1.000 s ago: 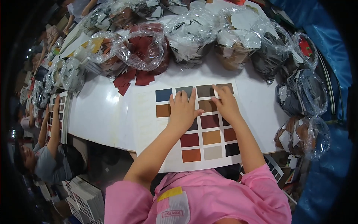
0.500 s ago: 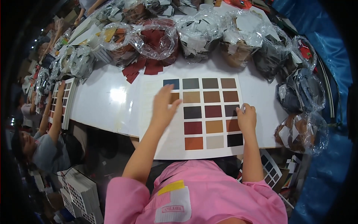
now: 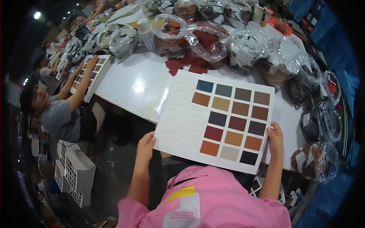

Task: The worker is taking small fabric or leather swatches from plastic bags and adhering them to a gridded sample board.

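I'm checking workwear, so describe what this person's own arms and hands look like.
The left sleeve and right sleeve are pink and loose, ending near the elbows. Beyond them, the left forearm and right forearm are bare. The left hand and right hand are ungloved; no watch, bracelet or cable shows on either arm.

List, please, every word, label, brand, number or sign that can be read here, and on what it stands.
White patch on the pink shirt: one framed word; I do not copy printed words.
Card with coloured squares: faint marks on its left part, too pale to tell if they are writing.
Elsewhere: no text that I can read; too small or blurred.
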A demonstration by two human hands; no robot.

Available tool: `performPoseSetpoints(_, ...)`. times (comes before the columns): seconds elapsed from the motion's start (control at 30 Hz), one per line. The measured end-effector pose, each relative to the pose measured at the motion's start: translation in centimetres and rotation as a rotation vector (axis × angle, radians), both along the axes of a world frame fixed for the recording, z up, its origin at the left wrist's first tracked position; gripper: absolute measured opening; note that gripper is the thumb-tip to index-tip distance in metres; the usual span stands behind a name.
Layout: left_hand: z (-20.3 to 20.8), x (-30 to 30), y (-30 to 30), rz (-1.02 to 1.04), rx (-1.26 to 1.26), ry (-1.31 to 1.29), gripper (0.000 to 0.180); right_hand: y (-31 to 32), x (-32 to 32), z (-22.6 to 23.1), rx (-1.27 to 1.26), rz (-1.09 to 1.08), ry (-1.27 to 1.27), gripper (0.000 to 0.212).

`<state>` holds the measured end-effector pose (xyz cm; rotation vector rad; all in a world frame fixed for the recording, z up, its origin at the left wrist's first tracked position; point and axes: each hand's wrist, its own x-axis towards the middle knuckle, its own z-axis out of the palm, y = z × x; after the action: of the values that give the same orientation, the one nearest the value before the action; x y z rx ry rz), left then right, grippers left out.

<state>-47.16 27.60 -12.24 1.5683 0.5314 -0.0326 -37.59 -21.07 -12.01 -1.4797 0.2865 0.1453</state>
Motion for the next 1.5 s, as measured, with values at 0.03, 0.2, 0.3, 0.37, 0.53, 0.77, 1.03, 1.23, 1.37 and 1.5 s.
performPoseSetpoints(0.03, 0.9, -0.1, 1.1, 0.013, 0.024, 0.005, 0.027, 0.6, -0.1, -0.2, 0.046, 0.013, -0.028, 0.021)
performPoseSetpoints(0.2, 1.8, -2.5, 13.1, 0.333, 0.038, -0.114, 0.023, 13.0, 2.6, -1.4, 0.239, 0.109, -0.044, 0.023)
performPoseSetpoints(0.3, 0.9, -2.5, 20.1, 0.558, -0.231, -0.434, 0.050, 22.4, 3.6, -2.1, 0.324, 0.187, 0.000, 0.020)
performPoseSetpoints(0.37, 1.5, -1.7, 21.1, 0.797, -0.474, -0.524, 0.069, 27.3, 3.7, -2.7, 0.365, 0.261, 0.044, 0.017)
performPoseSetpoints(0.53, -4.0, -3.5, 22.5, 0.841, -0.471, -0.228, 0.092, 30.5, 4.0, -3.5, 0.380, 0.516, 0.221, 0.039)
performPoseSetpoints(0.77, -1.9, -0.9, 13.8, 1.064, 0.036, -0.289, 0.042, 26.1, 3.4, -3.0, 0.472, 0.619, 0.226, 0.030)
performPoseSetpoints(1.03, 3.1, 4.8, -2.1, 0.232, 0.479, -0.574, 0.021, 18.5, -1.8, -2.3, 0.353, 0.638, 0.176, 0.025)
performPoseSetpoints(1.23, 0.2, 6.7, -17.2, -0.705, 0.875, -0.582, 0.054, 7.9, -5.7, -1.8, 0.254, 0.387, 0.151, 0.027)
performPoseSetpoints(1.37, -3.3, 6.2, -19.7, -0.760, 1.302, -0.526, 0.057, 2.1, -8.4, -2.9, 0.357, 0.156, 0.119, 0.025)
performPoseSetpoints(1.5, -3.1, 6.3, -19.8, -0.779, 1.304, -0.575, 0.056, 0.6, -9.6, -2.9, 0.539, 0.114, 0.081, 0.028)
